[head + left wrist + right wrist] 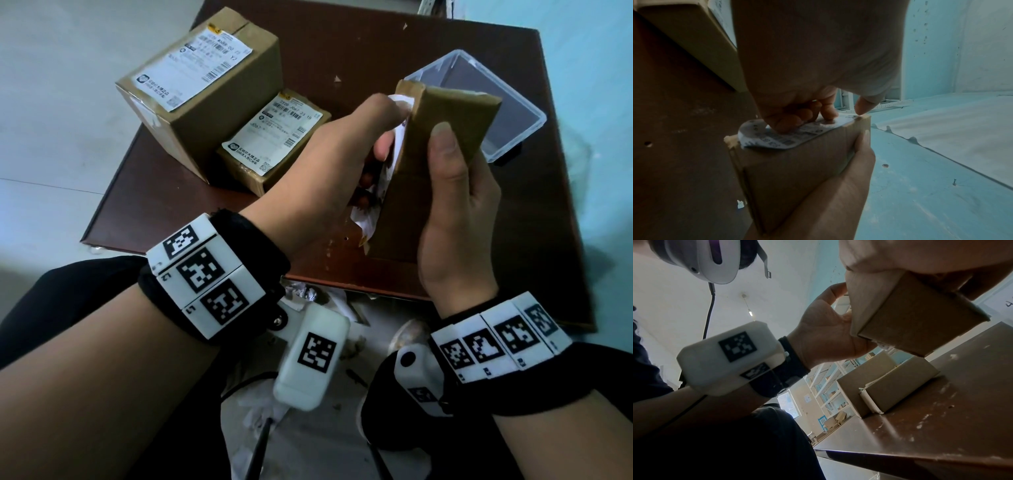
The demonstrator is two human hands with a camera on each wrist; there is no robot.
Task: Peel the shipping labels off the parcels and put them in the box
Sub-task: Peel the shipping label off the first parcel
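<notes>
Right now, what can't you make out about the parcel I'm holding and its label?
- Label: head view, mostly hidden behind the left hand; how much still sticks is unclear.
- Label print: left wrist view, too dark and blurred to read.
- Held parcel: right wrist view, its label face is turned away.
- Right hand: right wrist view, cut off by the top edge.

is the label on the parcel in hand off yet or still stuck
Partly off. The label has one end curled up from the held parcel under the left hand fingers; the rest still lies flat against the cardboard.
</notes>
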